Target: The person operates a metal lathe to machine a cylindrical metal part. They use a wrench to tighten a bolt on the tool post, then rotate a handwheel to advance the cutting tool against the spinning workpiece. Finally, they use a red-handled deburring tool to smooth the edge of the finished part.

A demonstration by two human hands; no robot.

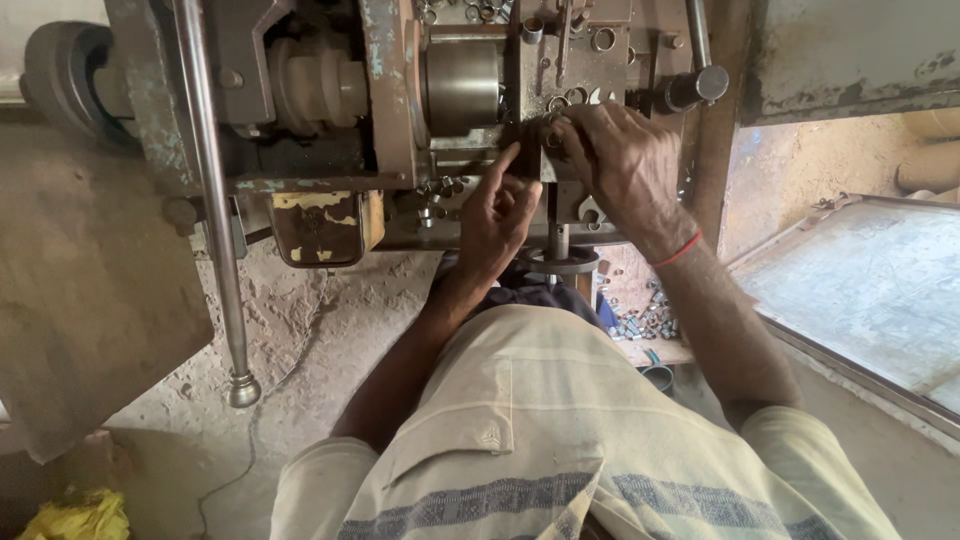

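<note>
Steel, worn and oil-dark, under both hands at the lathe. Left hand raised below the tool block, forefinger pointing up toward it, other fingers curled loosely; nothing visibly held. Right hand laid over the lower edge of the block, fingers bent and pinched at a spot just left of the knuckles; whether a small part sits in that pinch, impossible to tell, fingers covering it. Red thread around the right wrist.

Judged from the scene, work mid-course: hands busy at the block, either setting or adjusting something there. Heap of small cut metal pieces lying below and right of the block, suggesting a good batch already turned out; how many remain, not shown.

Block itself: grey, scuffed, studded with bolts and ringed holes, a few loose rings resting on the ledge to its lower left. Round drum of a chuck just left of the block, dull and smooth. Black-knobbed handle just right of the block. Long steel lever well left of the block, running down to a ball end near the dusty floor. Yellow-painted, chipped plate lower left of the block. Grey metal sheet far right. Yellow cloth far below left, by the floor.
</note>
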